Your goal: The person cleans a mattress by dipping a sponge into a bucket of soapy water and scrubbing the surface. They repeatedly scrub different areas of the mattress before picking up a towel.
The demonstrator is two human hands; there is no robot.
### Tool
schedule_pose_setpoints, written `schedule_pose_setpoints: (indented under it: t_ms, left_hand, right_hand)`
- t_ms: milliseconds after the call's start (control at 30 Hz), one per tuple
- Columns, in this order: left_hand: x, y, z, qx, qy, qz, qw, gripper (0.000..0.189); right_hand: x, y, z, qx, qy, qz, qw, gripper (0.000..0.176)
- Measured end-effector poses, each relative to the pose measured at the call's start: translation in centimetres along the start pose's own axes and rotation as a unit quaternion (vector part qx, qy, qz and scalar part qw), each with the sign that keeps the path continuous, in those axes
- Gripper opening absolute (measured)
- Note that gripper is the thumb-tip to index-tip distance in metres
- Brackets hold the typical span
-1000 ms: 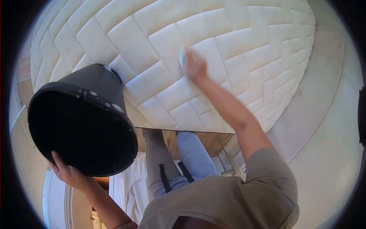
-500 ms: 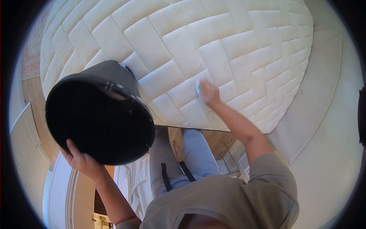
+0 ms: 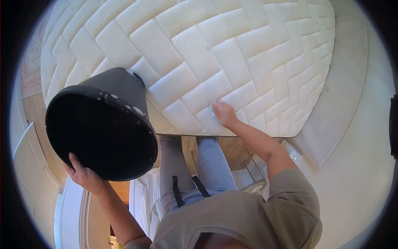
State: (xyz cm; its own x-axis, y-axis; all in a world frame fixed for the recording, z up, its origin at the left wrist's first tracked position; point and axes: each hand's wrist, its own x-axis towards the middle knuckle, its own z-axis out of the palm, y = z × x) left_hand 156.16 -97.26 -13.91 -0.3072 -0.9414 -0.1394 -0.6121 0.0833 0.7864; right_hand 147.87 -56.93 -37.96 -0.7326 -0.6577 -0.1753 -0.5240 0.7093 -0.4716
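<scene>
My left hand point(image 3: 86, 174) grips the near rim of a dark bin point(image 3: 128, 89), thumb up along the edge. The bin's wide black mouth tilts up toward me, with pale spots on its rim, and its narrow end is over the white quilted mattress point(image 3: 199, 50). On the mattress near its front edge is my right hand point(image 3: 224, 114), closed around a small pale item point(image 3: 213, 110). Motion blurs that item, so its kind does not show.
Beyond the mattress's right side is a grey upholstered edge point(image 3: 342, 95). A metal-legged piece of furniture point(image 3: 253, 168) stands beside my legs. White fabric point(image 3: 145, 189) lies to the left of them. White panels point(image 3: 35, 166) and a patterned rug point(image 3: 33, 62) are at far left.
My right hand has moved a little toward me across the mattress with the pale item. The bin and my left hand have shifted slightly left, and the bin's rim has tilted.
</scene>
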Motion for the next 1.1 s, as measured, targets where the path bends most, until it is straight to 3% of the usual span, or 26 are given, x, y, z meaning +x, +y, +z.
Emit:
schedule_pose_setpoints:
  t_ms: [67,133,167,233,267,400,500,567,600,667,700,733,767,800,833,867,967,1000,1033,1067,1100]
  left_hand:
    - [0.7,-1.3,-1.1,-0.028,-0.004,0.011,1.000,0.037]
    - [1.0,-2.4,-1.8,0.027,-0.034,0.068,0.997,0.039]
    - [1.1,-2.5,-1.7,0.036,-0.031,0.069,0.996,0.039]
    - [0.8,-2.4,-1.6,-0.003,0.006,-0.018,1.000,0.036]
    - [0.7,-2.7,-1.6,0.006,0.010,-0.015,1.000,0.036]
    - [1.0,-3.7,-4.2,-0.033,-0.007,-0.037,0.999,0.038]
    - [0.9,-2.7,-7.9,-0.046,0.009,-0.055,0.997,0.041]
    - [0.8,-1.7,-9.7,0.000,0.051,-0.072,0.996,0.043]
    - [0.8,-2.8,-11.7,-0.002,0.053,-0.075,0.996,0.043]
    - [0.9,-6.6,-16.4,0.266,-0.038,0.118,0.956,0.034]
    - [1.0,-7.0,-17.1,0.267,-0.035,0.115,0.956,0.034]
    - [0.9,-7.6,-17.6,0.140,0.001,0.021,0.990,0.037]
    - [0.9,-8.3,-18.3,0.080,0.016,-0.031,0.996,0.040]
    - [0.8,-9.1,-18.9,0.018,0.037,-0.081,0.996,0.042]
    - [0.8,-9.9,-19.6,0.044,0.039,-0.080,0.995,0.042]
    - [0.8,-10.3,-19.7,0.058,0.043,-0.082,0.994,0.041]
    - [0.9,-10.3,-18.8,0.004,0.080,-0.149,0.986,0.039]
    - [0.9,-10.1,-18.8,0.004,0.080,-0.160,0.984,0.039]
    - [1.0,-10.0,-18.6,-0.040,0.084,-0.191,0.977,0.038]
    - [1.3,-9.9,-18.6,-0.083,0.086,-0.220,0.968,0.038]
    - [1.6,-9.6,-18.5,-0.093,0.080,-0.223,0.967,0.038]
  right_hand:
    - [0.4,-0.2,-0.1,0.013,-0.027,0.005,1.000,0.016]
    - [10.9,-1.5,2.4,0.063,0.117,-0.026,0.991,0.015]
    - [17.4,-2.3,4.1,0.010,0.111,0.007,0.994,0.015]
    - [30.3,-5.6,4.2,-0.040,0.248,0.030,0.967,0.015]
    - [34.6,-6.7,4.1,-0.041,0.282,0.038,0.958,0.017]
    - [30.2,-6.9,4.5,-0.035,0.273,0.020,0.961,0.018]
    - [13.5,-5.7,5.0,-0.065,0.117,-0.013,0.991,0.029]
    - [4.1,-6.5,4.0,-0.084,0.092,-0.026,0.992,0.036]
    - [3.9,-6.4,4.2,-0.086,0.091,-0.030,0.992,0.036]
    - [4.8,-6.5,5.2,-0.071,0.058,0.004,0.996,0.037]
    - [9.4,-6.6,6.2,-0.091,0.155,-0.054,0.982,0.033]
    - [15.0,-7.6,5.9,-0.074,0.082,-0.003,0.994,0.032]
    - [21.6,-7.6,7.8,-0.076,0.196,0.002,0.978,0.034]
    - [28.2,-9.0,7.7,-0.094,0.216,0.024,0.972,0.031]
    - [33.7,-11.0,6.5,-0.086,0.177,0.077,0.978,0.024]
    - [38.6,-10.9,7.6,-0.091,0.224,0.052,0.969,0.021]
    - [38.7,-12.1,7.0,-0.114,0.279,-0.026,0.953,0.033]
    - [34.4,-13.5,5.7,-0.063,0.149,0.046,0.986,0.019]
    - [29.5,-13.0,6.7,-0.066,0.136,0.055,0.987,0.018]
    - [23.7,-12.8,7.3,-0.080,0.162,0.004,0.984,0.018]
    - [17.7,-12.7,7.5,-0.078,0.093,0.008,0.993,0.020]
